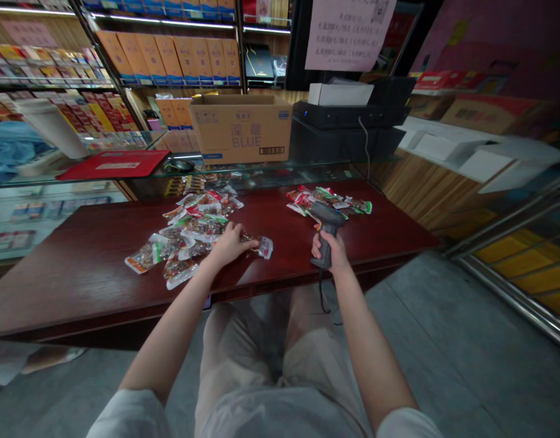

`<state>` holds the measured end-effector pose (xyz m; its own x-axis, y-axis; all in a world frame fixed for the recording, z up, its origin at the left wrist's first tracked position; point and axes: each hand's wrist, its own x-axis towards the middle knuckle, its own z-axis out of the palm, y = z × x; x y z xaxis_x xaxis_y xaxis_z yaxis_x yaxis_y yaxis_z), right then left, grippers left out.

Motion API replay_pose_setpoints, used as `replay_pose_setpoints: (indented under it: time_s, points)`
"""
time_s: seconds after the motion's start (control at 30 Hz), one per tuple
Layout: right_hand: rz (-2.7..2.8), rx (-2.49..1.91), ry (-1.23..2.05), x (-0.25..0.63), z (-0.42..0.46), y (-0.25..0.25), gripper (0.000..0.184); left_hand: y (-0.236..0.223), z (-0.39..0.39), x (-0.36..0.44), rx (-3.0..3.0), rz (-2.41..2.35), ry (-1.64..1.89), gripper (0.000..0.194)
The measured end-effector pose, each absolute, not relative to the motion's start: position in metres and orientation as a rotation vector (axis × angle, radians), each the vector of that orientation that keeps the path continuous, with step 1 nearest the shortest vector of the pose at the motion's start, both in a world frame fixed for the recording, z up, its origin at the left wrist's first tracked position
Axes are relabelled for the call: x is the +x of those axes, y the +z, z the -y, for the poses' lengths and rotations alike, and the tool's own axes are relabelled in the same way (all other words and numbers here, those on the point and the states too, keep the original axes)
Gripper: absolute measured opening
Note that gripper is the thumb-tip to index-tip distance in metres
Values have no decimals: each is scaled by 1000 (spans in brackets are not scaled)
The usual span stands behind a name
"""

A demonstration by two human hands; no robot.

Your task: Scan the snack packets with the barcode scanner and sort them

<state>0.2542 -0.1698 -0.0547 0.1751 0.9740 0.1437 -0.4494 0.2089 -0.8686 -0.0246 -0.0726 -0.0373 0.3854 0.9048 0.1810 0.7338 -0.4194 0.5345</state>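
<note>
Facing shelves point(170, 22); packets point(205, 227) on desk point(280, 213)

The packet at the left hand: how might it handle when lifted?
The packet would probably flex, since its wrapper looks like thin plastic. The shiny surface may slip under the left hand. Its flattish shape seems unlikely to roll.

Glossy plastic packets point(202, 227) and a matt plastic barcode scanner point(327, 214) contrast with a smooth, softly shining wood tabletop point(266, 213) and dull cardboard carton point(242, 135).
</note>
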Motion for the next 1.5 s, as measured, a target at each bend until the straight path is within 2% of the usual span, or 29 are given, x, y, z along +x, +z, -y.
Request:
replay_pose_setpoints:
  time_s: [0.07, 0.2, 0.4, 0.63, 0.97, 1.27, 1.5]
  points:
    - [834, -789, 1173, 254, 169, -55, 33, -38, 63, -15, 2090, -1312, 830, 40]
    - [818, -792, 1182, 254, 168, -56, 33, -39, 43, 15, 1438, -1018, 1102, 45]
    - [822, -789, 1196, 256, 167, -59, 34, -27, 21, 70, 915, -718, 1173, 33]
    - [803, -770, 1229, 259, 163, -64, 34, -37, 15, 106, 838, -520, 1050, 28]
    - [851, -757, 1332, 261, 163, -64, 33, -41, 18, 101, 688, -465, 1051, 14]
    - [864, -797, 1373, 261, 164, -60, 33, -41, 24, 102, 803, -492, 1022, 25]
    - [864, -808, 1364, 261, 161, -66, 27, -42, 27, 108, 849, -532, 1026, 17]
